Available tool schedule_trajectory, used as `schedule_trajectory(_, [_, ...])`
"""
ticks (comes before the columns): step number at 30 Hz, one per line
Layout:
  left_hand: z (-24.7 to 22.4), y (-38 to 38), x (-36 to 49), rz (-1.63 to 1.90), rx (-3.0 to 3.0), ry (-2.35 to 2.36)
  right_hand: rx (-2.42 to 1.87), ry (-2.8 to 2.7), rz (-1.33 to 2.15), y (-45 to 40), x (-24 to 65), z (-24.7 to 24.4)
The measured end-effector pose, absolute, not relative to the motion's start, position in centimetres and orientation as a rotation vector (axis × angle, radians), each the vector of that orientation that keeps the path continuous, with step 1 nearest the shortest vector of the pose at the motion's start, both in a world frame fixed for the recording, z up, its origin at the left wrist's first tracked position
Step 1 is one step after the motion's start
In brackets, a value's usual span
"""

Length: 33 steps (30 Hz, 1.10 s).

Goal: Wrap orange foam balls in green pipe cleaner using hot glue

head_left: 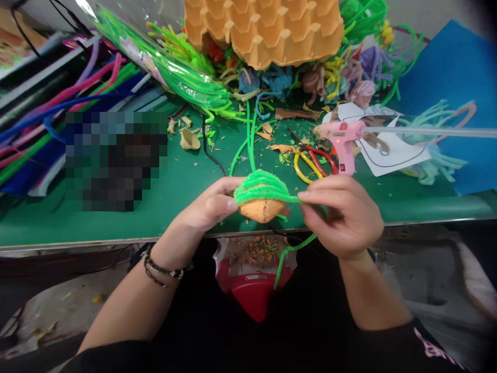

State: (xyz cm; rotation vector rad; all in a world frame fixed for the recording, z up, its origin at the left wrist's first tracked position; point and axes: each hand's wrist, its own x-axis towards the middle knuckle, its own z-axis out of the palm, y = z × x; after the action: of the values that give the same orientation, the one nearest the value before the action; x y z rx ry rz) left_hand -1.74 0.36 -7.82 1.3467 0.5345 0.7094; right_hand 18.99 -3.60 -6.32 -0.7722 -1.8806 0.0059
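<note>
My left hand (213,204) is closed on the left side of a small tan egg-carton cup (264,211), its thumb in front and the other fingers mostly hidden behind. Rows of bright green pipe cleaner (260,185) cover the cup's upper part. On the right, my right hand (341,215) pinches a green strand that runs out straight from the cup between thumb and fingertips. The strand's loose tail (285,256) hangs below the table edge. Several green pipe cleaners (250,140) lie just behind the cup.
A pink glue gun (341,140) with a long glue stick lies behind my right hand, beside red-and-yellow-handled scissors (316,160). An egg carton (264,31) rests on pipe-cleaner pieces at the back. Bagged green pipe cleaners (174,77), a blue sheet (446,88) and carton scraps (190,139) surround the green tabletop (186,186).
</note>
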Motion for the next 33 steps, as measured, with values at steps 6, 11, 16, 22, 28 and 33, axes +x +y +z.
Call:
schedule_trajectory(6, [-7.1,0.4,-1.2,0.716,1.288,0.569,-0.781,-1.833,-0.020,-3.6,18.8,-6.5])
schedule_trajectory(11, [-7.2,0.4,-1.1,0.767,1.407,0.634,-0.819,-1.849,-0.069,-3.7,18.7,-6.4])
schedule_trajectory(16, [-7.1,0.4,-0.8,0.778,1.455,0.683,-0.828,-1.860,-0.077,-3.8,18.7,-6.4])
schedule_trajectory(22, [-7.2,0.3,-0.8,0.762,1.429,0.600,-0.823,-1.868,-0.079,-3.8,18.6,-6.4])
schedule_trajectory(28, [-7.5,0.3,-0.6,0.780,1.376,0.576,-0.824,-1.868,-0.037,-3.8,18.4,-6.3])
schedule_trajectory(33, [-7.5,0.2,-0.1,0.788,1.120,0.329,-0.849,-1.798,0.061,-3.8,18.2,-6.4])
